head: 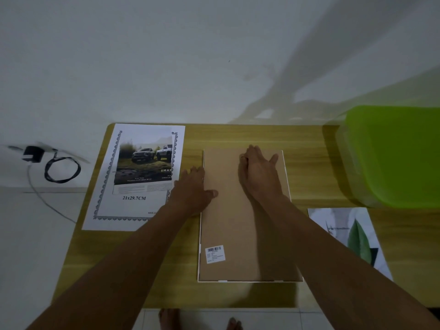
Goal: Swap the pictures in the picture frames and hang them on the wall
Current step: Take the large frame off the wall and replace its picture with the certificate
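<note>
Wall (166, 55): pale, plain, directly behind the table and crossed by shadows on the right.

Table (238, 136): light wood grain, its far edge against the wall.

Bin (392, 156): green plastic, on the table's far right corner, well apart from both hands.

Frame (238, 234): lies face down at the table's centre, long side running away from the person. Brown backing board is uppermost, with a thin white rim showing round it.

Car print (140, 167): flat on the table just left of the frame, picture side up, two vehicles on a white sheet with a dark border. Its near right corner is hidden under the left forearm.

Leaf print (352, 234): flat on the table right of the frame, near the bin, partly covered by the right forearm.

Left hand (192, 189): palm down over the frame's left edge. Fingers are straight and close together, the thumb set out onto the backing board.

Right hand (259, 172): palm down on the far part of the backing board, fingers reaching to the frame's far edge, thumb spread to the right. The forefinger appears bent, but the view is blurred and I cannot tell whether it pinches anything.

Charger (32, 153): black, plugged in low on the wall left of the table, with a looped cable (62, 170) hanging beside it.

Label (215, 253): white barcode sticker on the backing board, near left corner.
</note>
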Available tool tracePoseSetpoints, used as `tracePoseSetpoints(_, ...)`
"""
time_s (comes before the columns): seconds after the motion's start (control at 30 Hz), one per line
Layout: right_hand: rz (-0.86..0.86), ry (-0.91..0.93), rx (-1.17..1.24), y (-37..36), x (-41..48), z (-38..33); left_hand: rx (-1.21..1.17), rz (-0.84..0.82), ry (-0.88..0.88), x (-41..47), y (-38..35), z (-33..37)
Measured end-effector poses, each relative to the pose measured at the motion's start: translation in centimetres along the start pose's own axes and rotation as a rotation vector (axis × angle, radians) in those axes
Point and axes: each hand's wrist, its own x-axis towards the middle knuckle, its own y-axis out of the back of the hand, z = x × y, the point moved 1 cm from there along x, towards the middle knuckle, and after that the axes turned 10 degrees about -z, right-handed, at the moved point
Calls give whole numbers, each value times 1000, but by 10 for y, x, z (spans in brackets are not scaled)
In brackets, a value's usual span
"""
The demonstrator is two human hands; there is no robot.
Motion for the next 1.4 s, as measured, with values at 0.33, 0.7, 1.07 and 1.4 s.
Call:
tracePoseSetpoints(0.33,-44,-17,57,13,-3,3,-267,253,-134,-5,5,8)
tracePoseSetpoints(0.7,-161,91,160,24,-12,14,-558,243,-241,1,6,9)
tracePoseSetpoints(1.07,-66,-243,220,40,-32,51,-650,282,-192,4,5,5)
tracePoseSetpoints(1.4,-77,-284,400,49,-35,57,-623,245,-218,-1,3,5)
